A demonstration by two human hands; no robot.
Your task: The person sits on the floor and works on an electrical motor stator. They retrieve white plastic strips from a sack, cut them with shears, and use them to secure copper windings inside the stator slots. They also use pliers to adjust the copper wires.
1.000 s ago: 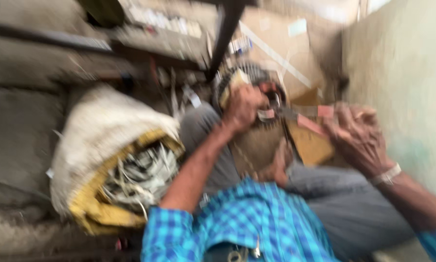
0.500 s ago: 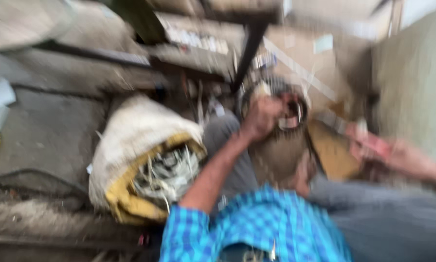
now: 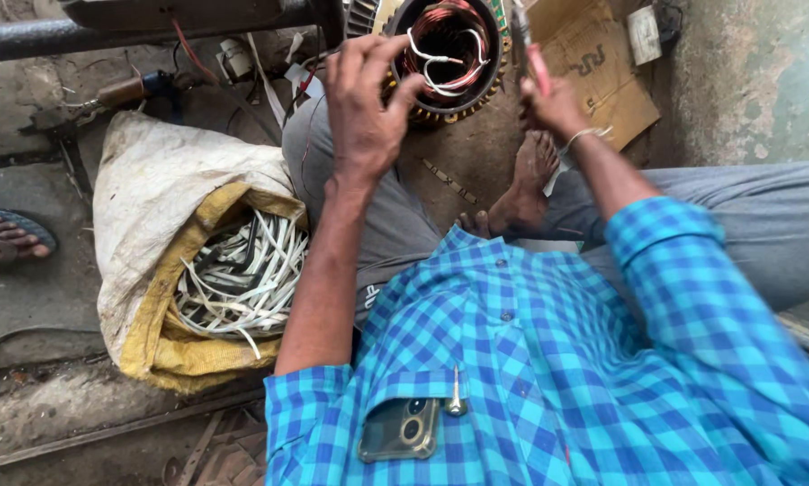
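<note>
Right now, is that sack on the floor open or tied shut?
Open. The sack lies with its yellow mouth folded back, and a tangle of pale strips shows inside, filling the opening. No tie shows.

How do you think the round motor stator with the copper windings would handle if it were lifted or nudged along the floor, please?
The motor stator looks like a thick metal ring packed with copper, so probably heavy for its size and stiff. Being round, it may roll if set on edge. Its loose white leads seem floppy and could snag; the left hand rests at its rim, the right hand holds a tool beside it.
</note>
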